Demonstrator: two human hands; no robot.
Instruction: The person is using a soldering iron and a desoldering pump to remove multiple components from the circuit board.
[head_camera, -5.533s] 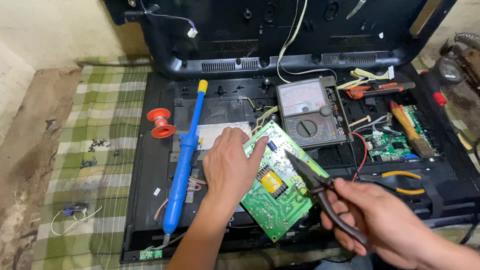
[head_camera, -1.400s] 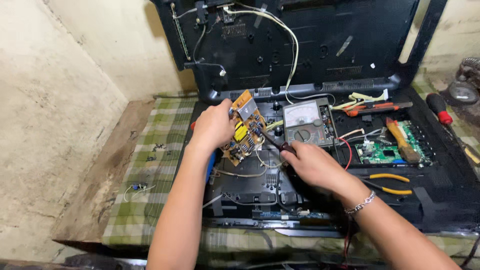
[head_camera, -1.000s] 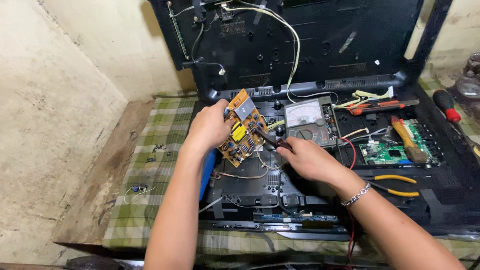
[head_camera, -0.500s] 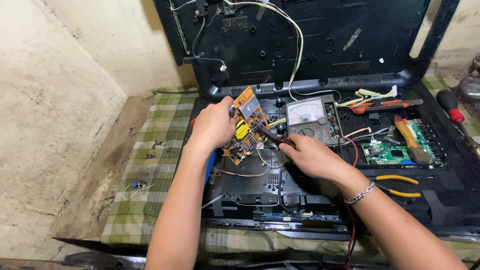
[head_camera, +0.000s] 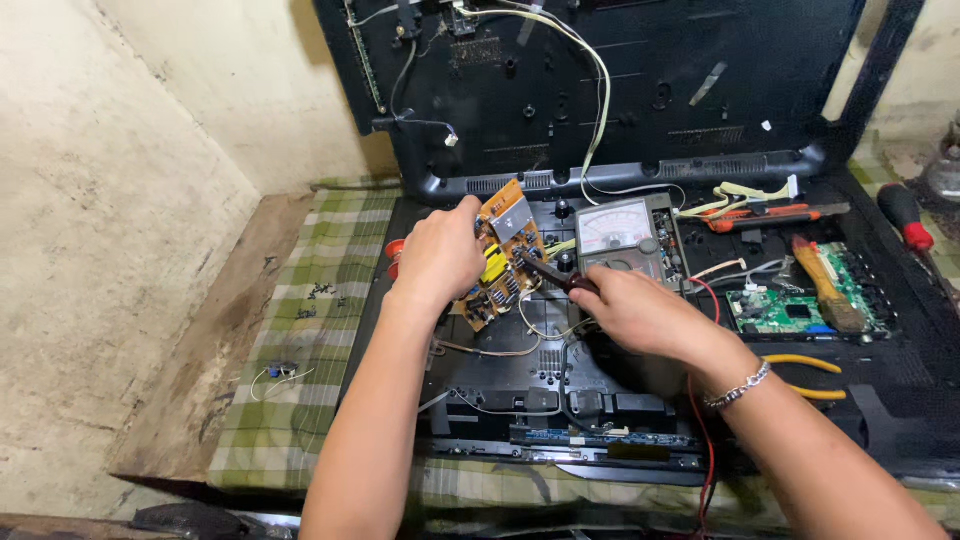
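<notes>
Head view: a green checked cloth (head_camera: 320, 330) lies under a black plastic casing (head_camera: 560, 400). The left hand (head_camera: 440, 255) grips a tilted brown circuit board (head_camera: 500, 255) above it. The right hand (head_camera: 640, 310) closes on dark pliers (head_camera: 550, 272), tips touching the board, beside a grey analogue meter (head_camera: 628, 235).

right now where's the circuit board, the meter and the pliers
circuit board (head_camera: 500, 255), head view, on its yellow component, beside the left hand
meter (head_camera: 628, 238), head view, on its dial face
pliers (head_camera: 545, 270), head view, on the dark jaws ahead of the right hand
</notes>
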